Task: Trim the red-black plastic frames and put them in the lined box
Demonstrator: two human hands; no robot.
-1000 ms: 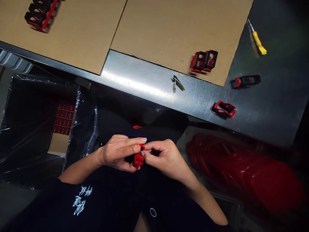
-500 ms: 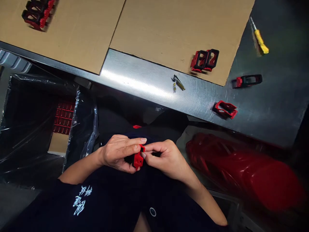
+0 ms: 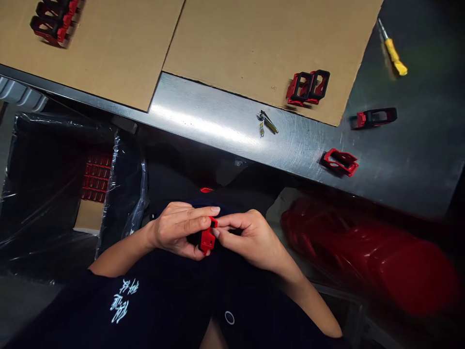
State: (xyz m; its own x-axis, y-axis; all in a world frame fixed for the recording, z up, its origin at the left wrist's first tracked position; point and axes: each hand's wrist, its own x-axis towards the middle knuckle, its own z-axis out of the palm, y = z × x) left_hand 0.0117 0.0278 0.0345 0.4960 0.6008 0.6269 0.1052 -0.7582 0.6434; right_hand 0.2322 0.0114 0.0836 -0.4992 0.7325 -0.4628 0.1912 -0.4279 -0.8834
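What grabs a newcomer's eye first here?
Probably the small red part at lower centre, held in the left hand with the right hand at its edge. Next, the big glossy red bundle at lower right, then the yellow-handled tool on the metal table, upper right.

Over the steel tabletop [image 3: 290, 148], your right hand [image 3: 249, 238] can pass between the silvery metal clipper [image 3: 269, 122], upper centre, and the red plastic bracket [image 3: 341, 168], right; paired black-and-red plastic frames [image 3: 311, 88], upper right, block beyond.
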